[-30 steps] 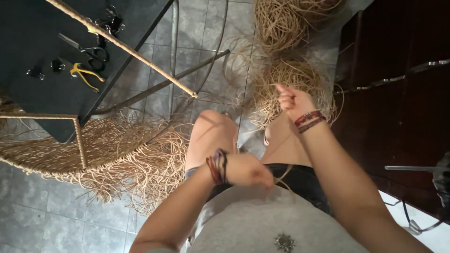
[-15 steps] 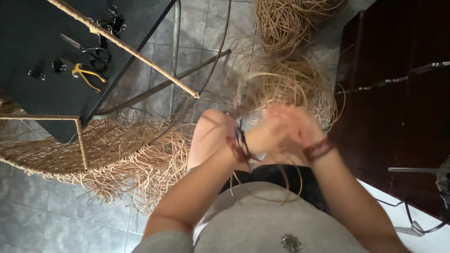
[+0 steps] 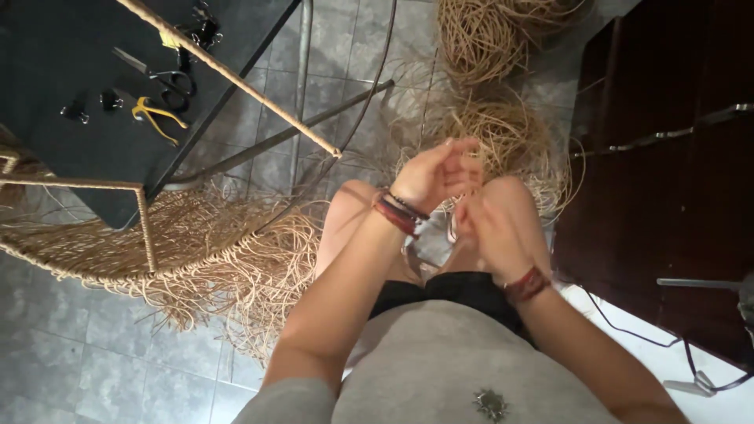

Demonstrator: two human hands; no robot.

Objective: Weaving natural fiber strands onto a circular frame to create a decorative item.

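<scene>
Tiled floor (image 3: 94, 369), tangled tan rattan strands (image 3: 503, 133)

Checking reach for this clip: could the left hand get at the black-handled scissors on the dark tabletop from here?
Probably yes: the left hand is raised over the knees, and the black-handled scissors lie uncovered on the dark tabletop; a rope-wrapped rod crosses between.

Seen from above at frame centre: left hand (image 3: 436, 174) raised, fingers curled, wrist banded with bracelets. Right hand (image 3: 493, 232) just below, fingers bent toward it. Both forearms angled inward over bare knees.
</scene>
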